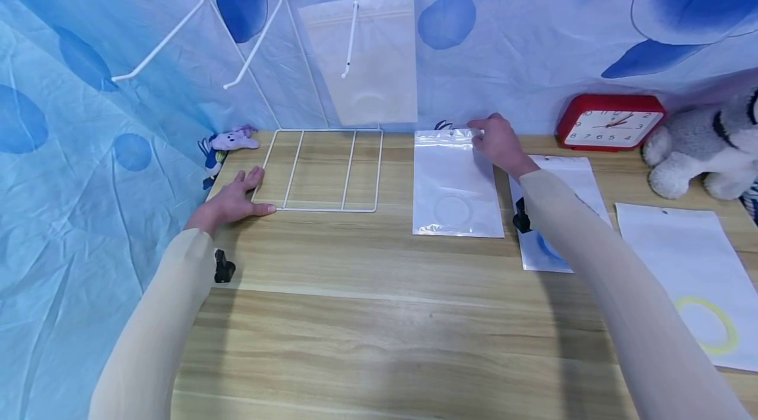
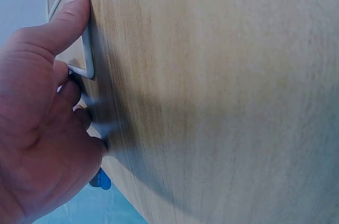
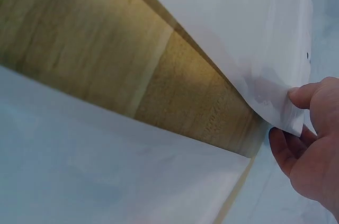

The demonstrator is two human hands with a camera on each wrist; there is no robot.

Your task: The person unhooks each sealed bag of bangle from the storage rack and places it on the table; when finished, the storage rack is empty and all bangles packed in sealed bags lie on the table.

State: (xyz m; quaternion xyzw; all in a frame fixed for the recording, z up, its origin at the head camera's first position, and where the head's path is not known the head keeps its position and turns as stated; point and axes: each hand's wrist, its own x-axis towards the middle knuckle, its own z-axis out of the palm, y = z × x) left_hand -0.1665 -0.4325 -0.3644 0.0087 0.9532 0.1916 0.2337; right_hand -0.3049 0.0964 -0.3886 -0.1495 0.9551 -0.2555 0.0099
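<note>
My left hand (image 1: pixel 233 199) rests at the near left corner of a white wire display rack (image 1: pixel 318 210). Its thumb (image 2: pixel 74 9) lies straight along the front wire, the other fingers beside the corner. With thumb and fingers my right hand (image 1: pixel 500 143) pinches the top right corner of a white zip bag (image 1: pixel 453 170), which has a faint pale ring near its bottom. In the right wrist view that bag (image 3: pixel 238 33) bends up at the pinched corner. A similar bag (image 1: pixel 379 64) hangs from the rack's right-hand hook (image 1: pixel 351 38); two other hooks (image 1: pixel 254 48) hold nothing.
To the right lie a white bag with a blue ring (image 1: pixel 551 247), partly under my right forearm, and one with a yellow ring (image 1: pixel 731 331). A red clock (image 1: pixel 612 122) and a grey-white plush toy (image 1: pixel 699 143) stand behind them. Small purple toy (image 1: pixel 233 139) at back left; blue curtain (image 1: pixel 509 71) behind.
</note>
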